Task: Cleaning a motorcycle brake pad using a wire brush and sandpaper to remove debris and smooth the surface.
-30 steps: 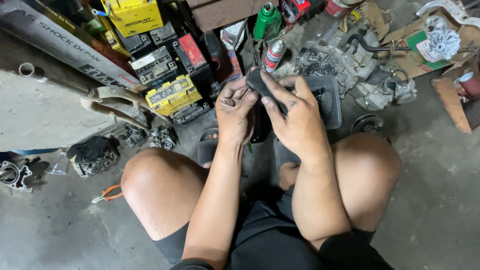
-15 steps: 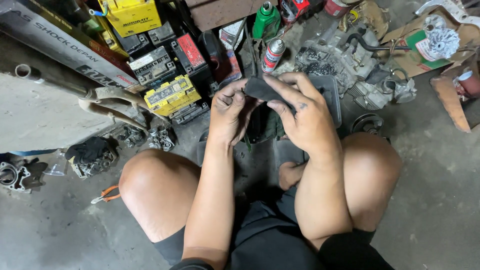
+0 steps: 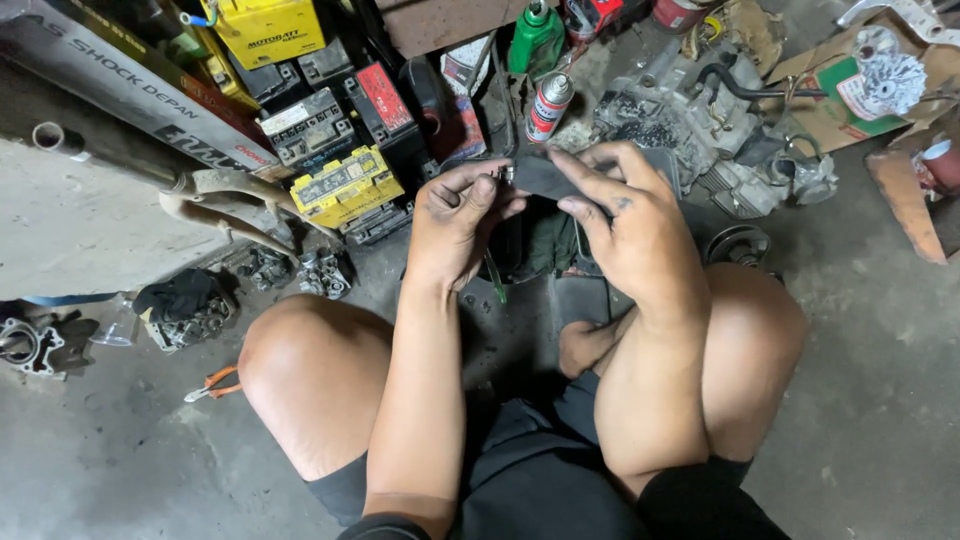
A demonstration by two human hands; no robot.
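Observation:
I squat on a concrete floor with both hands raised between my knees. My right hand (image 3: 630,225) grips a dark flat rubber piece (image 3: 545,175) by its right end, fingers curled over it. My left hand (image 3: 455,225) pinches the left tip of that piece, where a small shiny metal bit (image 3: 503,175) shows between thumb and fingers. Both hands are smeared with grease. Most of the piece's underside is hidden by my fingers.
Several old batteries, yellow (image 3: 345,185) and black, are stacked at the upper left. A spray can (image 3: 548,105) and a green bottle (image 3: 535,35) stand beyond my hands, beside a grey engine block (image 3: 690,125). Orange-handled pliers (image 3: 215,383) lie by my left knee. Carburettor parts (image 3: 185,310) sit left.
Both hands have stayed together on the dark piece; it has turned flatter and my fingers have shifted toward its ends. The view has drifted slightly.

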